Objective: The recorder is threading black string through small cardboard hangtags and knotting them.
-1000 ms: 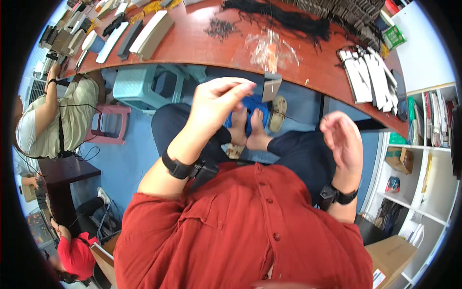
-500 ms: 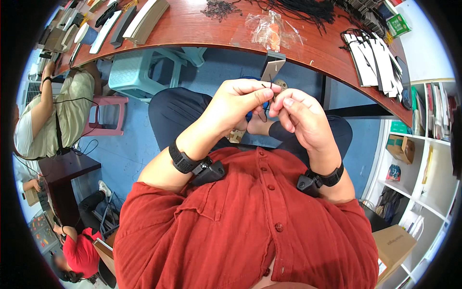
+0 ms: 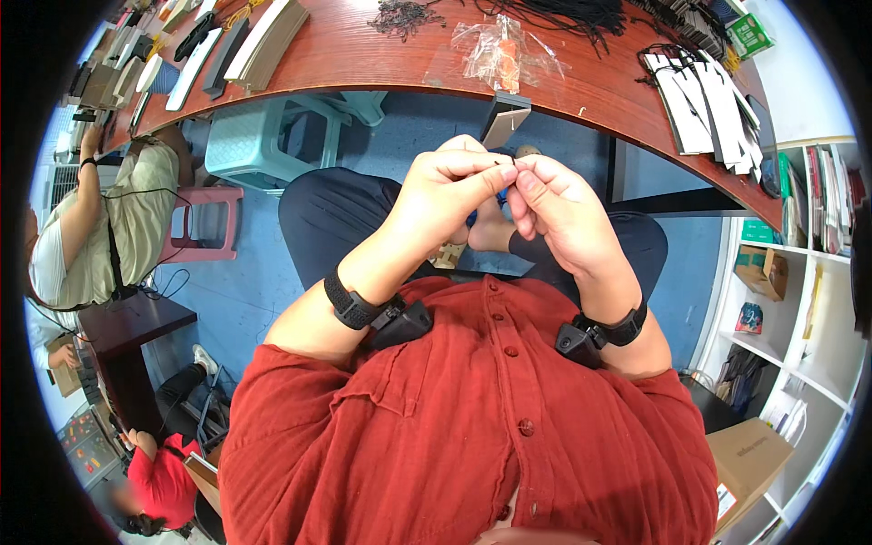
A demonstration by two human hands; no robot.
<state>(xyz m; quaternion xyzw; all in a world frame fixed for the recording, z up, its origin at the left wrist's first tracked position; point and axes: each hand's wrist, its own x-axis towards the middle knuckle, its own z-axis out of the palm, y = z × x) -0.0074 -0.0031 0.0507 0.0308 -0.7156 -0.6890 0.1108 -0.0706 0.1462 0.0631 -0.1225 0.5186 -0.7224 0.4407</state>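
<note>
Both hands meet above my lap, fingertips together. Between them shows a short bit of thin black cord (image 3: pixel 514 160), mostly hidden by the fingers. My left hand (image 3: pixel 454 186) pinches it between thumb and forefinger. My right hand (image 3: pixel 556 204) pinches at the same spot, its other fingers curled. Just beyond the fingertips, a dark block with a beige face (image 3: pixel 505 123) juts out at the table's front edge; whether it touches my left hand I cannot tell.
On the red-brown table (image 3: pixel 363 54) lie clear plastic wrapping (image 3: pixel 504 59), a heap of black cords (image 3: pixel 568 18), white tags with black cords (image 3: pixel 695 109) and stacked card strips (image 3: pixel 265 45). Pale-green stools (image 3: pixel 245 136) stand underneath. White shelves (image 3: pixel 799 300) rise at right; co-workers sit at left.
My right hand has moved left and up, its fingertips closing against those of the left. The cord ends that hung below the fingers are now hidden.
</note>
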